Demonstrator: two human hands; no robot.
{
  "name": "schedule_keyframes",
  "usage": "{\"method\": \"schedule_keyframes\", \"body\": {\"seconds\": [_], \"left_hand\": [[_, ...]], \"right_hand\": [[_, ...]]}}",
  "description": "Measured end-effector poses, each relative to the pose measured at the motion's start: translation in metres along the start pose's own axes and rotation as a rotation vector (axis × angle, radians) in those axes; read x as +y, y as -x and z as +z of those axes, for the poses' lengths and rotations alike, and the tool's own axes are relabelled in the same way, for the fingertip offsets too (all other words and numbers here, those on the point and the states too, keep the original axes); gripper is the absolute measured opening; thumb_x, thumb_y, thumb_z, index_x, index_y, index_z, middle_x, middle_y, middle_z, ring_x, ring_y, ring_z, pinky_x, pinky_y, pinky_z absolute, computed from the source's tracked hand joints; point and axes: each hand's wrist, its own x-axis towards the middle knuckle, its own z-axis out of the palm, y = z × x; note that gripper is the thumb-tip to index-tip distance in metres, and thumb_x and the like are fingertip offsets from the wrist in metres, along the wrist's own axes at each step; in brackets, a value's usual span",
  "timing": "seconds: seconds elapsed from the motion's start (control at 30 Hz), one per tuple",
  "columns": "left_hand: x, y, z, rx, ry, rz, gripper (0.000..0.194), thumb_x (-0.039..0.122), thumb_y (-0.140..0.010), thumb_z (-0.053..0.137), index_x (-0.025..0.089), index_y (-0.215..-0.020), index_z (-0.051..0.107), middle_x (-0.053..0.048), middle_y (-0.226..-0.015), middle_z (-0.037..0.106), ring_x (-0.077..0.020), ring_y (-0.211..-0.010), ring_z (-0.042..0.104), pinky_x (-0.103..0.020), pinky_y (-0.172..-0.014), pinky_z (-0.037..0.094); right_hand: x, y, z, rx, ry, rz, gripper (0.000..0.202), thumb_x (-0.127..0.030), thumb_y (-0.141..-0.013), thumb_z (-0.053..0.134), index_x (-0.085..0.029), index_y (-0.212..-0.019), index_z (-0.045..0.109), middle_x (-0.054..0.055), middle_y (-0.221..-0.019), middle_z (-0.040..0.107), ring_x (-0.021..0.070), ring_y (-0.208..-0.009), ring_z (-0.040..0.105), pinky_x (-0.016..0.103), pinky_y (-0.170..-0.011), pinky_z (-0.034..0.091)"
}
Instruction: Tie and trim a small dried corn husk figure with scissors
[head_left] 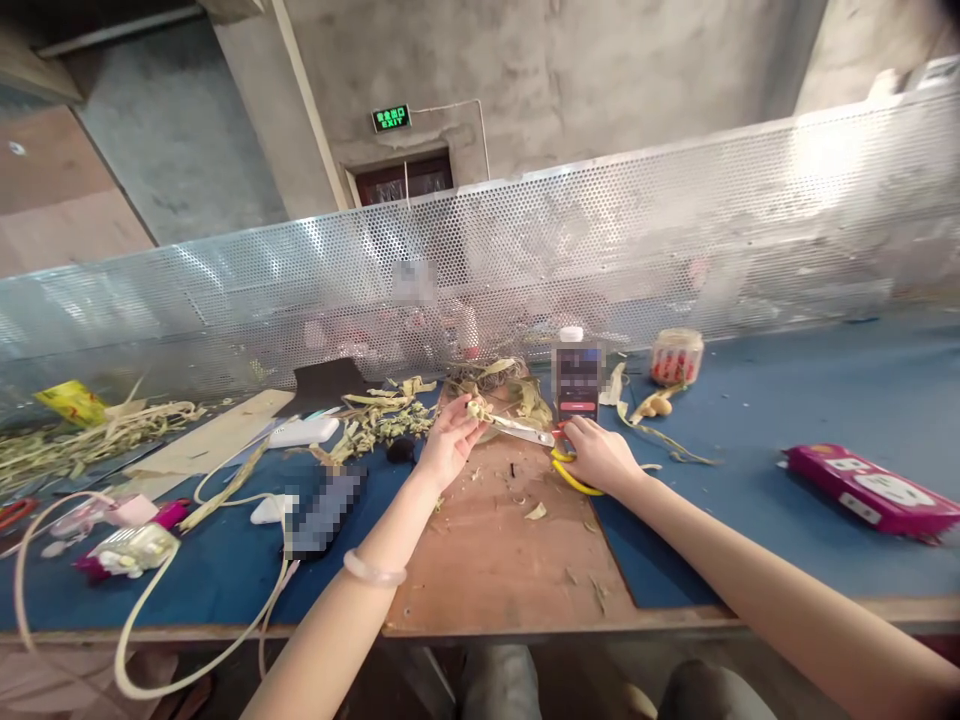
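Note:
My left hand [452,440] is closed around a small pale dried plant piece [478,408], held up over the brown board. Its exact kind is too small to make out. From the right, my right hand [602,455] grips scissors with yellow handles [571,482]. The scissor blades [525,432] point left and reach close to the plant piece; whether they touch it I cannot tell. Below both hands, the brown board [510,560] carries scattered dry scraps. A heap of dried leaves and stalks [525,395] lies just beyond the hands.
Behind my right hand stands a bottle with a white cap [571,335]; a jar [677,357] and a magenta packet [874,490] are farther right. Leftward lie dried plant bits [394,425], a phone [328,510], cables [124,640] and long stalks [90,435]. A perforated metal screen [600,230] closes the back.

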Motion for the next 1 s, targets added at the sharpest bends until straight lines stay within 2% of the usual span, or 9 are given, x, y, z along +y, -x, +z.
{"method": "schedule_keyframes", "body": {"seconds": [0.27, 0.43, 0.77, 1.0], "left_hand": [[-0.002, 0.001, 0.001, 0.014, 0.044, -0.016, 0.039, -0.004, -0.068, 0.06, 0.021, -0.098, 0.063, 0.0, -0.1, 0.067, -0.0162, -0.097, 0.061, -0.034, -0.095, 0.041], [-0.009, 0.002, 0.002, 0.031, 0.089, -0.036, 0.037, -0.004, -0.071, 0.057, 0.02, -0.097, 0.063, 0.0, -0.096, 0.068, -0.0118, -0.088, 0.063, -0.03, -0.092, 0.043], [-0.012, 0.003, 0.004, 0.054, 0.161, -0.063, 0.037, -0.004, -0.073, 0.055, 0.021, -0.097, 0.064, 0.001, -0.103, 0.066, -0.0121, -0.094, 0.062, -0.031, -0.096, 0.042], [-0.008, 0.002, 0.004, 0.022, 0.133, -0.056, 0.036, -0.004, -0.072, 0.055, 0.02, -0.098, 0.063, 0.001, -0.098, 0.067, -0.0123, -0.093, 0.061, -0.033, -0.098, 0.04]], "right_hand": [[0.0, 0.001, -0.001, 0.012, 0.013, 0.011, 0.024, -0.04, -0.078, 0.047, -0.02, -0.089, 0.052, 0.006, -0.097, 0.058, 0.0187, -0.091, 0.054, 0.025, -0.058, 0.036], [-0.002, 0.002, -0.003, 0.045, 0.025, 0.002, 0.027, -0.042, -0.076, 0.047, -0.019, -0.091, 0.05, 0.006, -0.096, 0.057, 0.0198, -0.092, 0.053, 0.025, -0.054, 0.034], [0.003, 0.002, 0.005, 0.107, 0.048, -0.016, 0.022, -0.04, -0.077, 0.047, -0.019, -0.084, 0.052, 0.005, -0.091, 0.059, 0.0188, -0.087, 0.055, 0.026, -0.053, 0.032], [0.003, 0.0, 0.007, 0.137, 0.045, -0.023, 0.02, -0.04, -0.077, 0.047, -0.02, -0.078, 0.052, 0.003, -0.082, 0.059, 0.0174, -0.079, 0.055, 0.026, -0.052, 0.03]]}}
